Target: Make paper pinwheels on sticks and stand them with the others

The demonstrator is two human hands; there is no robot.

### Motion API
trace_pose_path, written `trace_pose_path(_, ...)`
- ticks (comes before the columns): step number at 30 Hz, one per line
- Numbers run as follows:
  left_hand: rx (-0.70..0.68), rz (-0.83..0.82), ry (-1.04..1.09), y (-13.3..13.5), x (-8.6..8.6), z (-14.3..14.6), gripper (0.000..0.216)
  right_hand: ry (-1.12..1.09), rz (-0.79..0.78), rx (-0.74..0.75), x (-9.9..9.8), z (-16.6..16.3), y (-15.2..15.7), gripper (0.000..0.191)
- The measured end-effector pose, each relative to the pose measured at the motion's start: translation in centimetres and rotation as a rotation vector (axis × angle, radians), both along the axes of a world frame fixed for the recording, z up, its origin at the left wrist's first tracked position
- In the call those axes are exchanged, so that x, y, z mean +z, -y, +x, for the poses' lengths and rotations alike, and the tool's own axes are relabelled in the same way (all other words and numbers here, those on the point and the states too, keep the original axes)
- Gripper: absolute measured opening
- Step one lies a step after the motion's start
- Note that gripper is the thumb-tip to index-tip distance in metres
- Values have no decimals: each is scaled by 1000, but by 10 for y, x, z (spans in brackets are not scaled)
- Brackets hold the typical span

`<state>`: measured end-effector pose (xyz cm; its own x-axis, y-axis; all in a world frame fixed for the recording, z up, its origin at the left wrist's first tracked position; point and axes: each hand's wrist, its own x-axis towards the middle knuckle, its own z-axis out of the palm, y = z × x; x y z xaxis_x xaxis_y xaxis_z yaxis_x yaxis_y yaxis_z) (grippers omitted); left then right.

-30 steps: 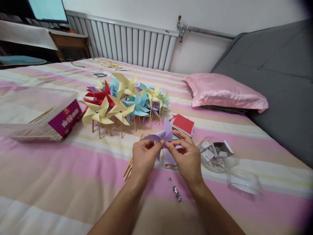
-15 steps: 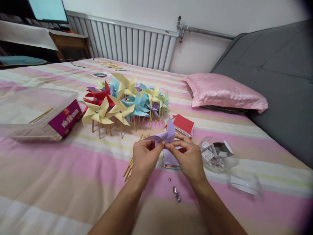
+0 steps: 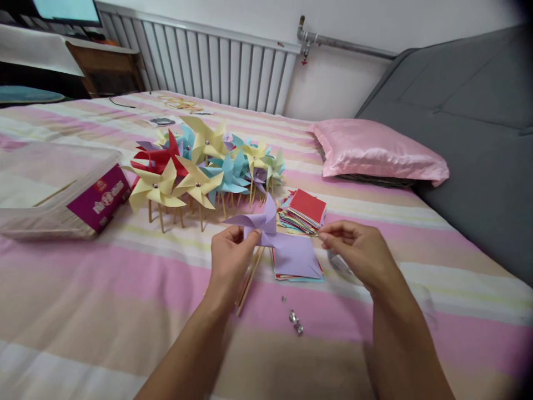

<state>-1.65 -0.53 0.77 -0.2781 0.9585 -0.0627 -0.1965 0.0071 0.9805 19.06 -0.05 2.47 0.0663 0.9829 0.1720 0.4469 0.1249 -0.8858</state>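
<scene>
My left hand point(image 3: 236, 256) pinches a purple paper pinwheel point(image 3: 261, 223) between thumb and fingers, its blades folded in and standing up. To the right, my right hand point(image 3: 361, 250) is apart from it with thumb and fingertips pressed together; whatever is between them is too small to make out. Below the pinwheel lies a stack of square paper sheets point(image 3: 297, 256), a purple one on top. Thin wooden sticks point(image 3: 250, 280) lie partly hidden behind my left hand. A few shiny metallic or gem-like pieces point(image 3: 295, 322) rest on the bedspread between my forearms.
Finished pinwheels on sticks point(image 3: 197, 186) stand grouped at the back left. A clear plastic box point(image 3: 54, 194) with a purple label is at the left. Another paper stack point(image 3: 307, 206), red on top, lies behind. A pink pillow point(image 3: 378, 150) sits by the grey headboard point(image 3: 462, 105).
My right hand has let go of the purple pinwheel and moved right, over the clear containers. My left hand keeps the pinwheel, shifted slightly left, and more of the purple sheet shows.
</scene>
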Motion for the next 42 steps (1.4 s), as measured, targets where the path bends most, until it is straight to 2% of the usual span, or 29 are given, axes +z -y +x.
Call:
trace_pose_path(4, 28, -2, 2, -2, -1, 1, 7, 246, -177, 391, -1, -13, 6, 8)
trace_pose_path(7, 26, 17, -11, -2, -2, 1, 7, 410, -232, 535, -4, -27, 12, 13)
trace_pose_path(10, 22, 23, -22, -3, -4, 0, 7, 585, -197, 649, -9, -37, 16, 22)
trace_pose_path(14, 21, 23, -31, -3, -5, -1, 10, 764, -210, 650, -18, -51, 21, 22)
trace_pose_path(18, 28, 12, -40, -4, -6, -1, 11, 816, -215, 622, -26, -61, 24, 27)
trace_pose_path(26, 28, -6, -74, -6, -9, -2, 14, 971, -255, 681, -18, -66, 25, 21)
trace_pose_path(29, 31, -15, -62, -5, -8, -2, 14, 904, -190, 701, -19, -64, 25, 18)
trace_pose_path(32, 25, -19, -28, -4, -5, -1, 14, 689, -109, 754, -17, -58, 23, 20)
trace_pose_path(35, 1, -18, 27, -4, -1, -1, 15, 452, -52, 774, -6, -52, 23, 24)
trace_pose_path(39, -41, -15, 76, -2, 0, 0, 15, 195, 67, 699, 8, -45, 22, 24)
trace_pose_path(42, -69, -13, 76, -1, 0, 1, 17, 50, 208, 628, 10, -44, 20, 24)
